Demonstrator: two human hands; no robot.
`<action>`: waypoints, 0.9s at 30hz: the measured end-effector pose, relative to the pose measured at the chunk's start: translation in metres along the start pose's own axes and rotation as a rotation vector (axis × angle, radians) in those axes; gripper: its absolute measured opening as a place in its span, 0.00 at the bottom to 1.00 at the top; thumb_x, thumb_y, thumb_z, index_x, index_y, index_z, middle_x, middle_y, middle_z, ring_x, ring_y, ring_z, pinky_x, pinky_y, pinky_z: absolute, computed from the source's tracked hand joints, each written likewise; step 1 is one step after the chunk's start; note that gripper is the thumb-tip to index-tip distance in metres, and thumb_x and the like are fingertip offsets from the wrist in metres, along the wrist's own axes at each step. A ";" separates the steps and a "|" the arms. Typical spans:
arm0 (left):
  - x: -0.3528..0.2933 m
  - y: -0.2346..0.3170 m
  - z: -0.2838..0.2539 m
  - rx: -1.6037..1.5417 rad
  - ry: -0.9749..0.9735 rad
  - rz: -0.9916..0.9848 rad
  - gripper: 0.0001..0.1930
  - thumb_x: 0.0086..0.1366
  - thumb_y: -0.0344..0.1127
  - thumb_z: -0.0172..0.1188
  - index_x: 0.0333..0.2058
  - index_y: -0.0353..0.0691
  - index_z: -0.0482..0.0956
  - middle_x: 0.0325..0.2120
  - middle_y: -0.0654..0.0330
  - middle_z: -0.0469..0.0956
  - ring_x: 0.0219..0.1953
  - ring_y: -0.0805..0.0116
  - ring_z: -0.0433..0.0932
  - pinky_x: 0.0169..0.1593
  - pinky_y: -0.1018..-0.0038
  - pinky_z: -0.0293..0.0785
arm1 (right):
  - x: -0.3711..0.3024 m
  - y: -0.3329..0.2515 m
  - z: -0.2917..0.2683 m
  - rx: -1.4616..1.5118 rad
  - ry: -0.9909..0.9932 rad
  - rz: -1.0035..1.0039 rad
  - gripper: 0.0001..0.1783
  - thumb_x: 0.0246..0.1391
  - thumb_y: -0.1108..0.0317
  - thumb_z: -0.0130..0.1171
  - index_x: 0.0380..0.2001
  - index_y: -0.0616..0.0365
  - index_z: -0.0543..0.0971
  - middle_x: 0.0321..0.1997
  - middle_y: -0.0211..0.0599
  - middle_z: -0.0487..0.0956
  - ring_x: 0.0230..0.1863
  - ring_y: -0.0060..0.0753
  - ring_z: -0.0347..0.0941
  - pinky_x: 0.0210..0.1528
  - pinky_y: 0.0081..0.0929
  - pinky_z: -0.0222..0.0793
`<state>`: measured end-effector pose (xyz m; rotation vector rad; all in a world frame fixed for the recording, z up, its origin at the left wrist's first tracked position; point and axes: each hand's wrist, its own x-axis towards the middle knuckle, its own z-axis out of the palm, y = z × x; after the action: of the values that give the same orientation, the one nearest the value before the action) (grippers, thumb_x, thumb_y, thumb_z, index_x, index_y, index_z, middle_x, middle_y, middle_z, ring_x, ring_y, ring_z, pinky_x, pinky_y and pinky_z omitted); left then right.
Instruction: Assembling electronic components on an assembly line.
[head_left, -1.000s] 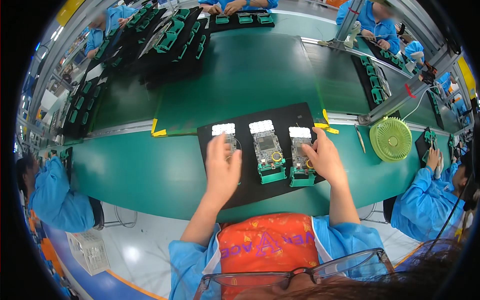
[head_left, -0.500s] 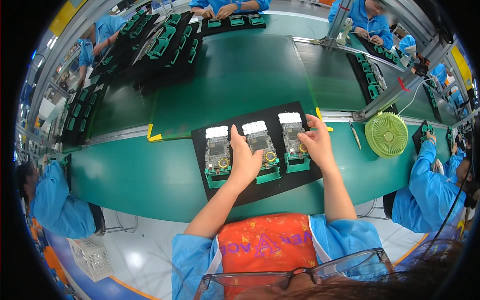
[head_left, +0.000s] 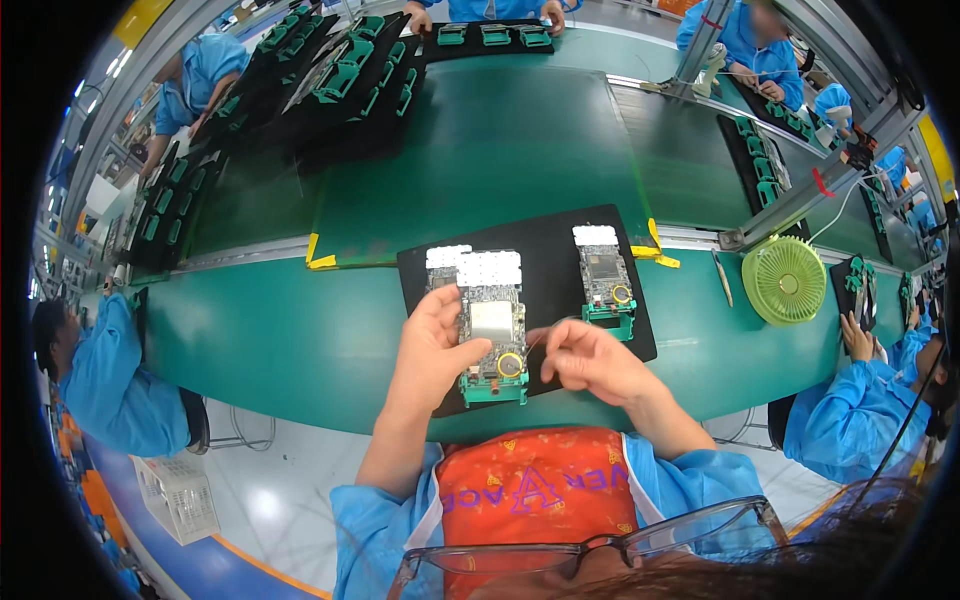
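Observation:
My left hand point(head_left: 425, 345) grips a circuit board point(head_left: 493, 318) by its left side, thumb across the front. The board is raised over the black mat point(head_left: 552, 290), with white pads at its top, a yellow-ringed round part and a green plastic frame at the near end. By its lower right edge is my right hand point(head_left: 598, 362), fingers curled and pinched; a faint thin strand seems to show at the fingertips. A second board point(head_left: 603, 272) lies at the mat's right. At the left, a third board point(head_left: 444, 262) is mostly hidden behind the held one.
A green fan point(head_left: 784, 280) and a thin pen-like tool point(head_left: 722, 278) are on the green table to the right. Yellow tape point(head_left: 320, 255) marks the table beyond the mat. Black mats with green-framed boards point(head_left: 345, 75) stand at the far left. Co-workers in blue sit around.
The middle board has come up off the mat, nearer me, in my left hand. My right hand has left the right-hand board and moved left beside the held one.

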<state>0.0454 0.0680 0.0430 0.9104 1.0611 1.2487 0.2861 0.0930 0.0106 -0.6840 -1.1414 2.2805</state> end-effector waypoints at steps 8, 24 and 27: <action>-0.015 -0.021 0.001 -0.061 0.060 0.062 0.13 0.60 0.17 0.56 0.44 0.29 0.74 0.42 0.55 0.79 0.42 0.73 0.79 0.46 0.76 0.76 | 0.017 -0.019 0.024 0.200 0.345 -0.468 0.03 0.60 0.77 0.54 0.34 0.57 0.72 0.43 0.46 0.79 0.33 0.26 0.77 0.23 0.12 0.64; -0.024 -0.020 0.027 0.324 0.117 0.386 0.06 0.61 0.20 0.56 0.37 0.28 0.77 0.36 0.57 0.75 0.32 0.76 0.78 0.33 0.80 0.76 | 0.030 -0.014 0.058 -0.820 0.516 -0.649 0.03 0.47 0.82 0.63 0.25 0.64 0.80 0.25 0.30 0.76 0.21 0.10 0.67 0.20 0.12 0.59; -0.025 -0.019 0.027 0.336 0.096 0.389 0.05 0.61 0.19 0.55 0.37 0.27 0.75 0.37 0.58 0.74 0.33 0.77 0.77 0.34 0.81 0.75 | 0.032 -0.015 0.058 -0.841 0.521 -0.664 0.03 0.46 0.81 0.63 0.25 0.63 0.80 0.24 0.29 0.76 0.20 0.10 0.65 0.20 0.13 0.58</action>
<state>0.0761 0.0420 0.0349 1.3746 1.2317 1.4679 0.2286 0.0871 0.0467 -0.9322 -1.7045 0.9491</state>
